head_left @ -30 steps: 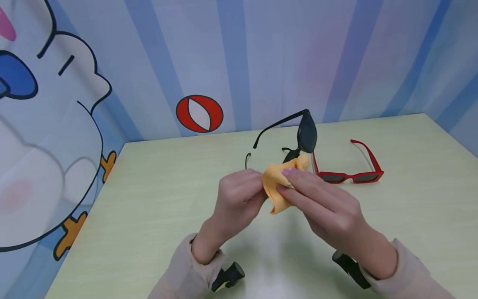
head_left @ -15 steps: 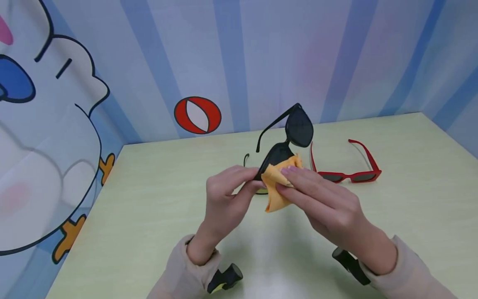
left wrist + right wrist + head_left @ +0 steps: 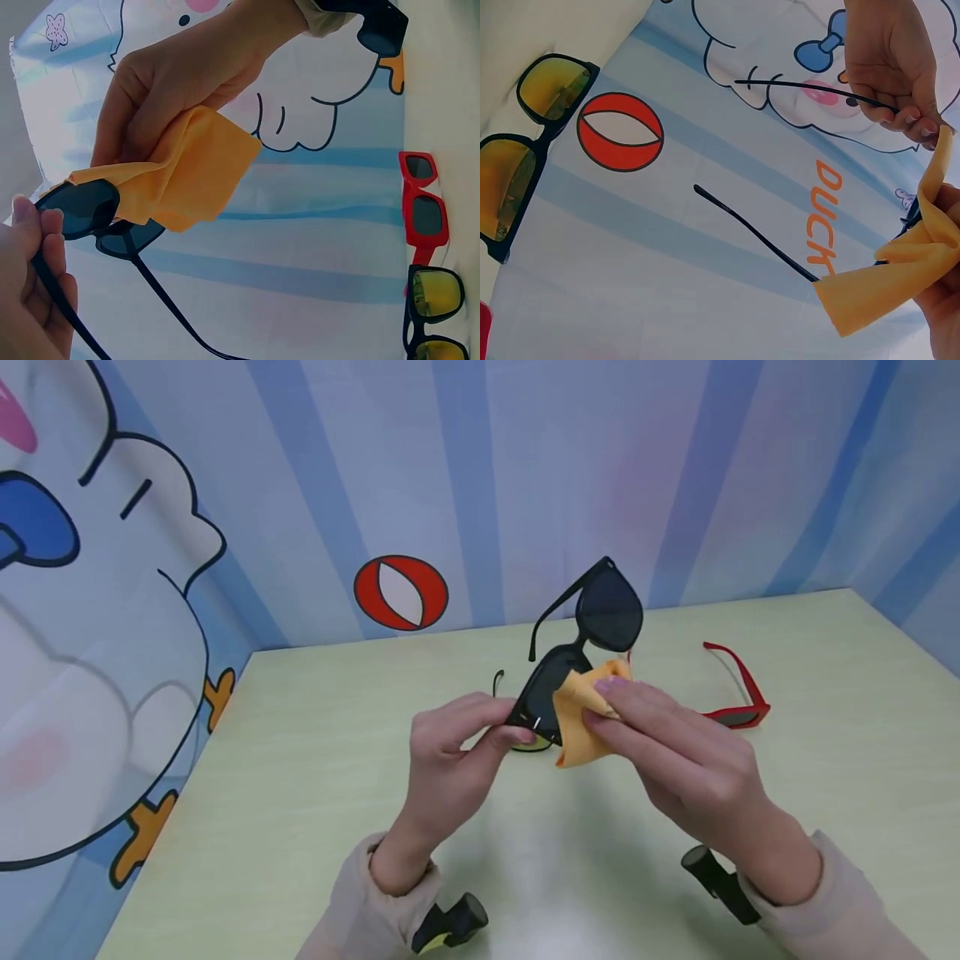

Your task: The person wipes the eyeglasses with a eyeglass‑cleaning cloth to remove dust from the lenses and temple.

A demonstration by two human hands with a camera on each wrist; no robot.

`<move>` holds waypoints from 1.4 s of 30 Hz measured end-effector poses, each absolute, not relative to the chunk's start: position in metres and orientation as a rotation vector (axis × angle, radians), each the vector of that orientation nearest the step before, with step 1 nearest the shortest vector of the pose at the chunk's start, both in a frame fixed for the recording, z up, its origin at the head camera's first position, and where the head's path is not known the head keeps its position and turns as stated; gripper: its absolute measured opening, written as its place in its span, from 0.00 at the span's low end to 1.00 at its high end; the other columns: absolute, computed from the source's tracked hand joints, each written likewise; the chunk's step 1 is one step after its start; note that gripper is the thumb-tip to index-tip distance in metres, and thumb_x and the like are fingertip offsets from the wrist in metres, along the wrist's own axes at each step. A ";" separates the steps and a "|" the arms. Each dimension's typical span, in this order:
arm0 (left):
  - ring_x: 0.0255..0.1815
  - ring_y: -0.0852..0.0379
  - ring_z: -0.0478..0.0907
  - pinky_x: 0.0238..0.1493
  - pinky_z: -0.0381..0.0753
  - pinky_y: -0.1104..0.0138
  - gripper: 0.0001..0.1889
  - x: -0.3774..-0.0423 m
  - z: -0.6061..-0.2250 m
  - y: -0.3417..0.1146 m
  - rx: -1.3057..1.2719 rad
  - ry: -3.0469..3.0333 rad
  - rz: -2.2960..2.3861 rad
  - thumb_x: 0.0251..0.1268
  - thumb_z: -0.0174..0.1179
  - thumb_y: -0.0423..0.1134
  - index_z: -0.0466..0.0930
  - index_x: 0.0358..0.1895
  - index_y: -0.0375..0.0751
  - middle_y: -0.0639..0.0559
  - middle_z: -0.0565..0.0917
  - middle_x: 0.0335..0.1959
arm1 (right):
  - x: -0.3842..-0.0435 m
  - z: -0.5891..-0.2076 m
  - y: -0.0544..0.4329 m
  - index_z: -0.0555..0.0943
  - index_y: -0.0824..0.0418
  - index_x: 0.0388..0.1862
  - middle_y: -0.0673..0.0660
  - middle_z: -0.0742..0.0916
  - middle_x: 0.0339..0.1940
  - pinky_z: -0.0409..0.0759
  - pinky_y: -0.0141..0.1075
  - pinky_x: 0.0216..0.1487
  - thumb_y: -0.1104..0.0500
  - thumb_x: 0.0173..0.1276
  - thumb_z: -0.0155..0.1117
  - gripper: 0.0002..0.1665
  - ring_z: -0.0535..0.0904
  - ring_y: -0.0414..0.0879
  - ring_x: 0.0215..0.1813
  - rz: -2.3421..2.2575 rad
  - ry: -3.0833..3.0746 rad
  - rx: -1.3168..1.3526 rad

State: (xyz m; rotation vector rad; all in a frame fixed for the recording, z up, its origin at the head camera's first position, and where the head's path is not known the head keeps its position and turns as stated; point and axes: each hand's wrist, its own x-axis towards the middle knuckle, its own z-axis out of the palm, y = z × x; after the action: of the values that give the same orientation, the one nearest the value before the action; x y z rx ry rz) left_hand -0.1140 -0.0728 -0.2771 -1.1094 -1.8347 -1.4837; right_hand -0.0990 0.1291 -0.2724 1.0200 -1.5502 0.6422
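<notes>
My left hand (image 3: 453, 760) pinches the outer corner of a pair of black sunglasses (image 3: 610, 610), held above the table. The frame stands tilted, its far lens up and its temples pointing away. In my right hand (image 3: 690, 752) is a yellow-orange cloth (image 3: 581, 727), gripped between thumb and fingers. The cloth hangs over part of the lens nearer my left hand and hides its right side. From the left wrist view, the cloth (image 3: 202, 172) lies along the lens edge, with the right hand (image 3: 176, 82) bunching it. Right fingers behind the cloth are hidden in the head view.
Red sunglasses (image 3: 738, 717) lie on the pale table (image 3: 300, 777), partly behind my right hand. Black-framed glasses with yellow lenses (image 3: 551, 86) rest there too, mostly hidden behind my left hand in the head view. A printed blue curtain (image 3: 525, 485) stands behind the table.
The sunglasses have swung up and more of their near lens shows. My right hand and the cloth have shifted right, now covering part of the red sunglasses. My left hand has moved slightly left.
</notes>
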 end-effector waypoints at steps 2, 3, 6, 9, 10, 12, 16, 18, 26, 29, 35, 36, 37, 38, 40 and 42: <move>0.26 0.56 0.75 0.28 0.77 0.67 0.17 -0.114 -0.276 -0.072 -1.141 -1.828 -1.496 0.57 0.60 0.41 0.82 0.35 0.25 0.42 0.83 0.26 | -0.099 -0.273 0.131 0.85 0.69 0.32 0.63 0.86 0.38 0.77 0.37 0.50 0.66 0.68 0.56 0.11 0.84 0.55 0.41 0.655 -1.553 1.003; 0.26 0.56 0.76 0.29 0.77 0.66 0.17 -0.114 -0.276 -0.071 -1.159 -1.828 -1.501 0.57 0.60 0.41 0.82 0.35 0.25 0.42 0.83 0.26 | -0.099 -0.273 0.132 0.85 0.69 0.33 0.63 0.86 0.39 0.76 0.37 0.51 0.65 0.69 0.57 0.11 0.84 0.54 0.43 0.658 -1.561 0.996; 0.26 0.56 0.77 0.30 0.78 0.66 0.15 -0.114 -0.277 -0.070 -1.209 -1.829 -1.498 0.56 0.61 0.39 0.83 0.34 0.26 0.42 0.83 0.26 | -0.099 -0.274 0.135 0.85 0.70 0.34 0.63 0.86 0.41 0.74 0.36 0.53 0.64 0.69 0.57 0.12 0.83 0.53 0.47 0.669 -1.586 0.979; 0.26 0.57 0.77 0.30 0.78 0.66 0.09 -0.114 -0.278 -0.068 -1.259 -1.835 -1.473 0.52 0.66 0.32 0.83 0.33 0.27 0.44 0.83 0.25 | -0.099 -0.275 0.137 0.85 0.69 0.35 0.63 0.86 0.42 0.73 0.34 0.54 0.61 0.69 0.57 0.13 0.82 0.52 0.49 0.671 -1.612 0.951; 0.25 0.57 0.76 0.30 0.78 0.67 0.08 -0.114 -0.279 -0.067 -1.273 -1.835 -1.464 0.50 0.67 0.29 0.83 0.33 0.27 0.44 0.83 0.25 | -0.098 -0.276 0.137 0.85 0.69 0.36 0.63 0.86 0.42 0.73 0.34 0.54 0.61 0.69 0.57 0.13 0.82 0.52 0.49 0.671 -1.619 0.940; 0.26 0.58 0.77 0.30 0.77 0.68 0.09 -0.114 -0.280 -0.065 -1.299 -1.837 -1.448 0.45 0.68 0.24 0.83 0.33 0.28 0.44 0.84 0.25 | -0.098 -0.277 0.137 0.85 0.68 0.36 0.62 0.86 0.42 0.73 0.33 0.54 0.60 0.69 0.57 0.13 0.82 0.52 0.48 0.672 -1.625 0.914; 0.27 0.58 0.78 0.32 0.78 0.69 0.11 -0.114 -0.283 -0.061 -1.338 -1.840 -1.417 0.42 0.68 0.21 0.83 0.34 0.28 0.45 0.84 0.26 | -0.098 -0.281 0.132 0.85 0.68 0.36 0.62 0.86 0.42 0.75 0.34 0.52 0.61 0.68 0.58 0.12 0.83 0.53 0.46 0.680 -1.609 0.872; 0.27 0.59 0.78 0.32 0.78 0.70 0.11 -0.114 -0.284 -0.060 -1.351 -1.841 -1.398 0.42 0.68 0.21 0.83 0.34 0.29 0.45 0.84 0.26 | -0.097 -0.283 0.129 0.85 0.68 0.35 0.62 0.86 0.41 0.76 0.35 0.49 0.61 0.68 0.59 0.12 0.83 0.53 0.45 0.686 -1.598 0.861; 0.21 0.59 0.73 0.30 0.74 0.73 0.07 -0.118 -0.288 -0.055 -1.384 -1.807 -1.246 0.49 0.63 0.19 0.81 0.25 0.33 0.48 0.79 0.18 | -0.091 -0.287 0.118 0.85 0.70 0.34 0.64 0.86 0.39 0.78 0.36 0.47 0.63 0.68 0.58 0.12 0.82 0.50 0.48 0.682 -1.554 0.979; 0.18 0.59 0.67 0.26 0.72 0.73 0.12 -0.120 -0.287 -0.055 -1.370 -1.779 -1.181 0.48 0.59 0.16 0.75 0.18 0.35 0.51 0.72 0.14 | -0.089 -0.288 0.114 0.84 0.71 0.34 0.65 0.86 0.39 0.76 0.36 0.50 0.63 0.67 0.59 0.12 0.80 0.48 0.53 0.692 -1.522 1.063; 0.26 0.56 0.79 0.36 0.79 0.71 0.06 -0.119 -0.282 -0.063 -1.361 -1.806 -1.195 0.50 0.62 0.18 0.82 0.29 0.30 0.45 0.84 0.25 | -0.092 -0.288 0.112 0.85 0.71 0.31 0.64 0.86 0.37 0.77 0.38 0.47 0.62 0.65 0.61 0.12 0.81 0.49 0.50 0.687 -1.471 1.081; 0.27 0.55 0.80 0.37 0.79 0.70 0.04 -0.118 -0.281 -0.064 -1.358 -1.811 -1.221 0.52 0.63 0.20 0.83 0.31 0.28 0.44 0.84 0.27 | -0.093 -0.288 0.112 0.85 0.70 0.31 0.64 0.86 0.36 0.78 0.38 0.46 0.61 0.64 0.62 0.12 0.82 0.49 0.48 0.684 -1.466 1.079; 0.28 0.55 0.81 0.37 0.80 0.69 0.03 -0.118 -0.280 -0.067 -1.351 -1.815 -1.248 0.54 0.63 0.23 0.83 0.32 0.27 0.43 0.85 0.28 | -0.093 -0.288 0.112 0.85 0.70 0.30 0.64 0.87 0.36 0.78 0.39 0.45 0.61 0.64 0.62 0.12 0.83 0.50 0.47 0.683 -1.466 1.080; 0.29 0.54 0.81 0.37 0.80 0.68 0.04 -0.118 -0.279 -0.069 -1.343 -1.817 -1.279 0.56 0.63 0.26 0.83 0.33 0.26 0.42 0.85 0.29 | -0.093 -0.288 0.112 0.85 0.70 0.30 0.64 0.87 0.35 0.78 0.39 0.44 0.61 0.64 0.62 0.12 0.83 0.50 0.45 0.679 -1.468 1.081; 0.29 0.54 0.81 0.36 0.80 0.67 0.10 -0.117 -0.277 -0.073 -1.321 -1.818 -1.332 0.59 0.62 0.33 0.83 0.34 0.25 0.41 0.85 0.29 | -0.094 -0.289 0.113 0.85 0.70 0.30 0.65 0.87 0.35 0.79 0.39 0.44 0.61 0.64 0.62 0.12 0.84 0.52 0.43 0.670 -1.466 1.090; 0.28 0.54 0.80 0.34 0.80 0.66 0.15 -0.116 -0.276 -0.075 -1.296 -1.821 -1.362 0.59 0.59 0.39 0.82 0.34 0.25 0.40 0.84 0.28 | -0.094 -0.289 0.114 0.85 0.69 0.29 0.65 0.87 0.35 0.79 0.39 0.44 0.62 0.64 0.62 0.11 0.84 0.53 0.41 0.664 -1.461 1.103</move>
State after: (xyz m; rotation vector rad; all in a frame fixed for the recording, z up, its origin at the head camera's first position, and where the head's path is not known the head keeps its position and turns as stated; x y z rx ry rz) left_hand -0.1163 -0.0755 -0.2757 -1.2961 -1.8206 -1.3621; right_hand -0.0944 0.1137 -0.2893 1.1030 -1.4610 0.6643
